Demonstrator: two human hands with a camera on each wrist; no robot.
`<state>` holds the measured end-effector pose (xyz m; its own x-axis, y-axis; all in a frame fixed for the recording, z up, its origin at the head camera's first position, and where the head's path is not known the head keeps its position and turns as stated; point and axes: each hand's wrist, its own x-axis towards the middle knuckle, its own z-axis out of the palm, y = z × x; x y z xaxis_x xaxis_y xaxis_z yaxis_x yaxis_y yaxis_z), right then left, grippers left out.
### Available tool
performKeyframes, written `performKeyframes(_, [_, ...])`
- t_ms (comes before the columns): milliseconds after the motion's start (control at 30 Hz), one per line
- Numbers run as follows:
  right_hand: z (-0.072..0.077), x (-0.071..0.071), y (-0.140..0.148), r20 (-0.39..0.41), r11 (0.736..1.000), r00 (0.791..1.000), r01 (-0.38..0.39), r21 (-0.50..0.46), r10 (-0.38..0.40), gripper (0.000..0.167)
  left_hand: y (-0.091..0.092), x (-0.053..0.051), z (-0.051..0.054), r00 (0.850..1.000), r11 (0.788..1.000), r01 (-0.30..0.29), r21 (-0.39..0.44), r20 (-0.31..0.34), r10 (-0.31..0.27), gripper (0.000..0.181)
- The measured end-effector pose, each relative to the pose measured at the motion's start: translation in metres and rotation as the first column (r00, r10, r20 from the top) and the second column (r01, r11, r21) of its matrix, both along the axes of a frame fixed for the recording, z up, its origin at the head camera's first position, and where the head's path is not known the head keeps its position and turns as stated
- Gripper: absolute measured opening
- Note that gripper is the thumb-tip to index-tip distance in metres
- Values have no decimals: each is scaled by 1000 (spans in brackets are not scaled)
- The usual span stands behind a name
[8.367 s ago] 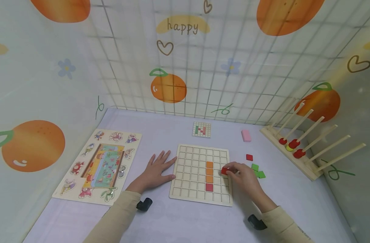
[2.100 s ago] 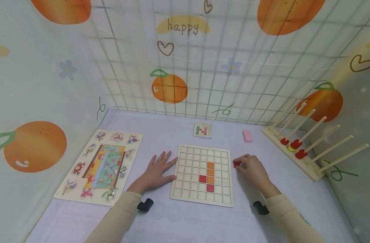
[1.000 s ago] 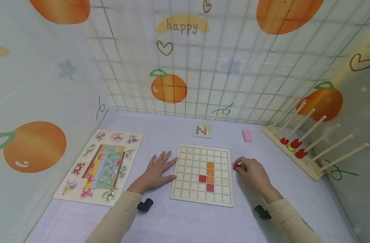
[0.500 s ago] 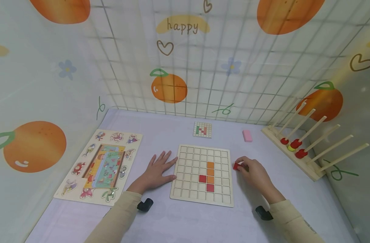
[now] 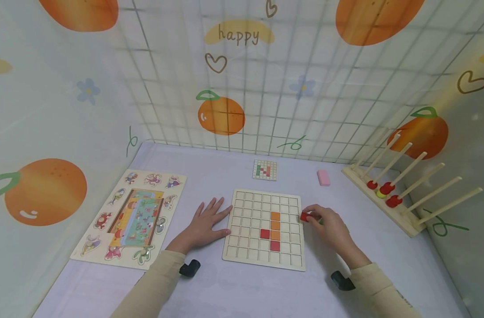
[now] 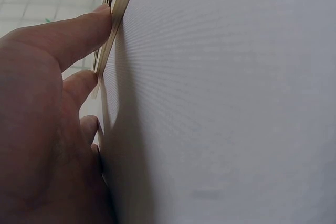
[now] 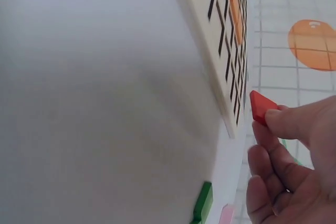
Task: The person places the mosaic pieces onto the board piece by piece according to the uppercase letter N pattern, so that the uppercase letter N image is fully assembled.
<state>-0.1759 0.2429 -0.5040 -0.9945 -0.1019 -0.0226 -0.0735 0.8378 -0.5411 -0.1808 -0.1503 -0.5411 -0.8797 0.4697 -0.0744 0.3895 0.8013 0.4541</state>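
Note:
My right hand pinches a red square tile between thumb and fingertips, at the right edge of the wooden grid board. The right wrist view shows this red tile raised above the table, by the board's edge. Three orange tiles form a column in the board, with a red tile below them and another red tile to the left of the lowest orange one. My left hand lies with fingers spread, the thumb and a fingertip touching the board's left edge.
Green tiles lie on the table, mostly hidden by my right hand in the head view. A small pattern card and a pink block are behind. An animal puzzle is left; a peg rack with beads is right.
Since the oldest frame, a red tile has come to lie left of the orange column, and the loose red tile is now in my right hand. That hand has just shifted left to the board.

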Motion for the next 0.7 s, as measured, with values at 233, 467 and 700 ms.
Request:
performKeyframes(233, [1,4,-10,-6,997,1000,-3,-71,3,21,0,0,0,1000,1000,0,0,14,0,76])
performKeyframes(467, [3,9,-23,13,993,1000,-4,-120,6,21,0,1,1,1000,1000,4,8,-2,-4,75])
performKeyframes(700, [1,11,-34,16,987,999,-43,-157,46,20,0,0,1,1000,1000,6,1,-2,-6,75])
